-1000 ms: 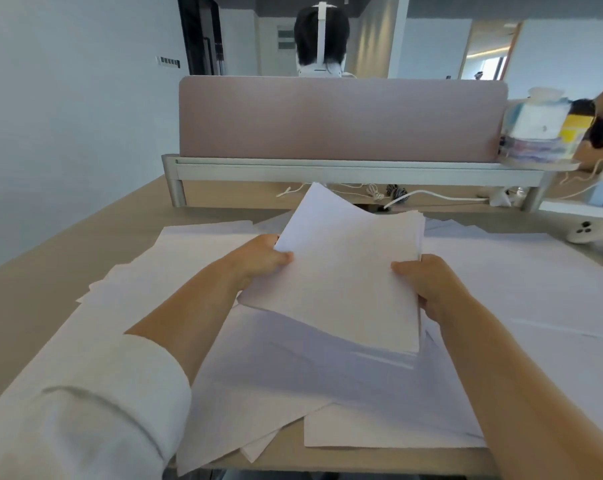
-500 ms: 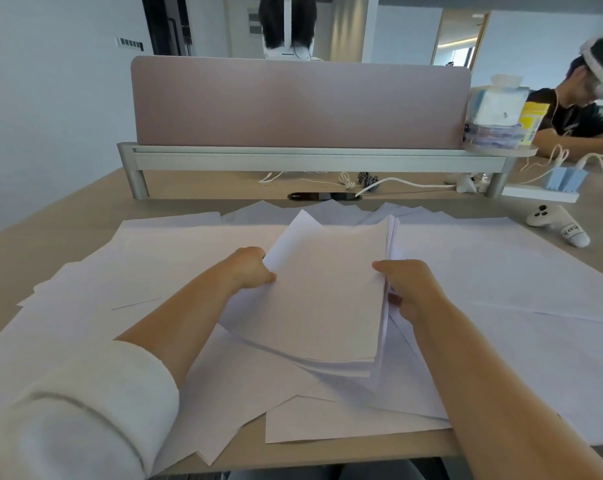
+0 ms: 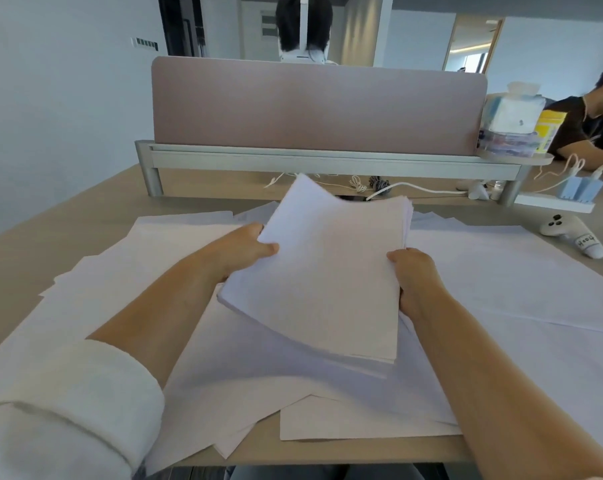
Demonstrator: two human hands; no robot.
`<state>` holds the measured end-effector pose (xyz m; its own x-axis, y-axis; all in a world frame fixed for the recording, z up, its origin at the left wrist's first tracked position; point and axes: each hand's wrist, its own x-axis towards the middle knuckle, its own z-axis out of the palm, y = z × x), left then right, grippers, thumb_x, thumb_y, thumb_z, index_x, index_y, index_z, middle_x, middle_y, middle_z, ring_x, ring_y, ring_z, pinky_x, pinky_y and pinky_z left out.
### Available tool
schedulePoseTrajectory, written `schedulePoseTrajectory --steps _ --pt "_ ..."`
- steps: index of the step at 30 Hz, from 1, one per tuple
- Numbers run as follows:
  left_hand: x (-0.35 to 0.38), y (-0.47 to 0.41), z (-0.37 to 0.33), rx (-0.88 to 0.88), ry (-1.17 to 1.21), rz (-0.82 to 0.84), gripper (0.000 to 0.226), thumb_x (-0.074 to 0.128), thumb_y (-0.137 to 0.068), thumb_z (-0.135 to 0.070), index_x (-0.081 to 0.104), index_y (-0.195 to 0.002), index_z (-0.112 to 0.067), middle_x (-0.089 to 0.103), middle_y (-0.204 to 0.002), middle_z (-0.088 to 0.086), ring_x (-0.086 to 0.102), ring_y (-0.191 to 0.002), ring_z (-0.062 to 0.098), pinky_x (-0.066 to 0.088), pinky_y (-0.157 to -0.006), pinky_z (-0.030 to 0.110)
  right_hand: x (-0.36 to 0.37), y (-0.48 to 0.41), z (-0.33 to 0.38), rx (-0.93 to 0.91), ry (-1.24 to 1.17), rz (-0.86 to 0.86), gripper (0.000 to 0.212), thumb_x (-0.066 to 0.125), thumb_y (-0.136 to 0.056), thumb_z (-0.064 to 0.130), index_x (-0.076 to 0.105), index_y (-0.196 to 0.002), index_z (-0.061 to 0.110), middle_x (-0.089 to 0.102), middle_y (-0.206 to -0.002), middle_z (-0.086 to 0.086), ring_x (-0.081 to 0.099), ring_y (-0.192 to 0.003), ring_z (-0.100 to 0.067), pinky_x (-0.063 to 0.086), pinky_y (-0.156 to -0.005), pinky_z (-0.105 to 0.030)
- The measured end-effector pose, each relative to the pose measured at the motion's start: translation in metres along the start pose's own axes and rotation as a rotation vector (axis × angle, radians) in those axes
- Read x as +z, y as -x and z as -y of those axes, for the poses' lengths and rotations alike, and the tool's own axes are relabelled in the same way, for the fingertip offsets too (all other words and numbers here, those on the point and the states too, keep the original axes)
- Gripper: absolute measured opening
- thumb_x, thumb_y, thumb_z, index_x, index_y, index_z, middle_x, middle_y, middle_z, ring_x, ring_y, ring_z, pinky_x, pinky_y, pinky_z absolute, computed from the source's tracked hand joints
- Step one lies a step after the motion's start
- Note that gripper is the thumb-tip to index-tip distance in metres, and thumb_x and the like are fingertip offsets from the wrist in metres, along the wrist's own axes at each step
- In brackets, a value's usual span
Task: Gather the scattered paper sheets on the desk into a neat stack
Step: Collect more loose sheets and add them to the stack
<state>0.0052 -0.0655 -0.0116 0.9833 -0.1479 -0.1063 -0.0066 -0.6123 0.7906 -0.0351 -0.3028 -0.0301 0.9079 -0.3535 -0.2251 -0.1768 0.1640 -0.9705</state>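
1. Your hands both grip the paper stack (image 3: 327, 278): left hand (image 3: 244, 251) pinching its left edge, right hand (image 3: 414, 278) curled round its right edge.
2. It tilts over loose sheets (image 3: 501, 271) spread across the surface (image 3: 51, 233).
3. Far right, a tissue pack (image 3: 513, 110) shows tissue poking out; a white controller (image 3: 570, 233) lies beside the sheets.

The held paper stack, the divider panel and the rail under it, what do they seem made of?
Paper stack: thin white matte paper; it sags and curves. Divider panel: likely fabric-covered, matte dusty pink, no glare. Rail: probably brushed metal, grey with a soft sheen.
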Motion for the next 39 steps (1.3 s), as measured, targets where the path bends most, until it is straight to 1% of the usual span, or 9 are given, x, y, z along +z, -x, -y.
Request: schedulePoseTrajectory --steps 5,8,13,16,19,25,30,34,39 --pt "-0.049 0.019 0.015 0.015 0.095 -0.178 0.024 0.058 -0.091 -0.029 0.053 -0.111 -0.016 0.064 -0.104 0.003 0.063 -0.09 0.024 0.05 -0.086 0.039 0.042 0.004 0.009 -0.024 -0.051 0.122 0.032 0.053 -0.093 0.015 0.05 -0.123 0.006 0.063 -0.106 -0.013 0.062 -0.082 -0.028 0.054 -0.062 -0.034" --pt "-0.068 0.026 0.035 -0.014 0.171 -0.278 0.032 0.06 -0.09 -0.023 0.054 -0.116 -0.006 0.063 -0.114 0.012 0.061 -0.091 0.028 0.049 -0.083 0.039 0.065 0.011 0.001 0.094 0.022 0.287 0.027 0.057 -0.091 0.013 0.058 -0.116 0.003 0.066 -0.094 -0.011 0.063 -0.075 -0.024 0.053 -0.057 -0.031" --pt "-0.088 0.039 0.063 -0.018 0.384 -0.346 0.036 0.055 -0.093 -0.024 0.049 -0.122 -0.003 0.061 -0.115 0.015 0.061 -0.088 0.026 0.049 -0.071 0.033 0.104 0.013 -0.004 -0.017 0.243 0.409 0.031 0.05 -0.096 0.007 0.051 -0.126 0.003 0.063 -0.11 -0.014 0.06 -0.091 -0.028 0.05 -0.074 -0.037" --pt "-0.099 0.047 0.078 -0.004 0.558 -0.384 0.038 0.044 -0.098 -0.031 0.046 -0.127 -0.007 0.055 -0.12 0.008 0.054 -0.104 0.023 0.042 -0.089 0.037 0.122 0.007 -0.002 -0.033 0.188 0.388 0.033 0.046 -0.097 0.003 0.048 -0.13 0.003 0.057 -0.124 -0.016 0.056 -0.099 -0.028 0.045 -0.083 -0.038" --pt "-0.109 0.051 0.107 -0.223 0.138 -0.512 0.045 0.034 -0.102 -0.031 0.038 -0.139 -0.006 0.043 -0.136 0.006 0.04 -0.129 0.026 0.029 -0.105 0.038 0.134 -0.002 -0.011 0.044 0.166 0.324 0.033 0.044 -0.097 0.004 0.047 -0.131 0.003 0.055 -0.128 -0.016 0.055 -0.103 -0.031 0.044 -0.086 -0.039" --pt "-0.086 0.057 0.142 -0.179 -0.647 -0.116 0.079 0.043 -0.092 -0.056 0.01 -0.152 -0.017 0.004 -0.16 -0.001 0.001 -0.147 0.019 0.008 -0.118 0.04 0.138 -0.015 -0.039 0.12 0.258 0.251 0.029 0.044 -0.096 0.003 0.047 -0.125 -0.002 0.056 -0.113 -0.018 0.054 -0.096 -0.032 0.044 -0.098 -0.053" --pt "-0.084 0.05 0.139 -0.112 -0.74 -0.101 0.075 0.042 -0.089 -0.061 0.028 -0.148 -0.016 0.023 -0.156 0.002 0.023 -0.143 0.019 0.018 -0.116 0.034 0.125 -0.018 -0.039 0.188 0.113 0.226 0.036 0.043 -0.099 0.01 0.045 -0.133 -0.003 0.057 -0.123 -0.021 0.061 -0.098 -0.033 0.051 -0.078 -0.036" --pt "-0.086 0.041 0.132 -0.123 -0.867 -0.118 0.069 0.041 -0.088 -0.063 0.046 -0.134 -0.012 0.045 -0.138 0.006 0.046 -0.124 0.023 0.035 -0.104 0.034 0.121 -0.02 -0.037 0.241 -0.041 0.176 0.013 0.044 -0.099 0.009 0.049 -0.108 0.002 0.048 -0.072 -0.01 0.058 -0.045 -0.02 0.036 -0.027 -0.012" --pt "-0.079 0.036 0.126 -0.092 -1.019 -0.12 0.06 0.036 -0.091 -0.061 0.054 -0.119 -0.01 0.054 -0.126 0.009 0.053 -0.113 0.026 0.04 -0.094 0.032 0.12 -0.032 -0.043 0.224 -0.008 0.169 0.02 0.045 -0.096 0.007 0.053 -0.104 -0.01 0.047 -0.071 -0.007 0.048 -0.063 -0.018 0.044 -0.045 -0.024"
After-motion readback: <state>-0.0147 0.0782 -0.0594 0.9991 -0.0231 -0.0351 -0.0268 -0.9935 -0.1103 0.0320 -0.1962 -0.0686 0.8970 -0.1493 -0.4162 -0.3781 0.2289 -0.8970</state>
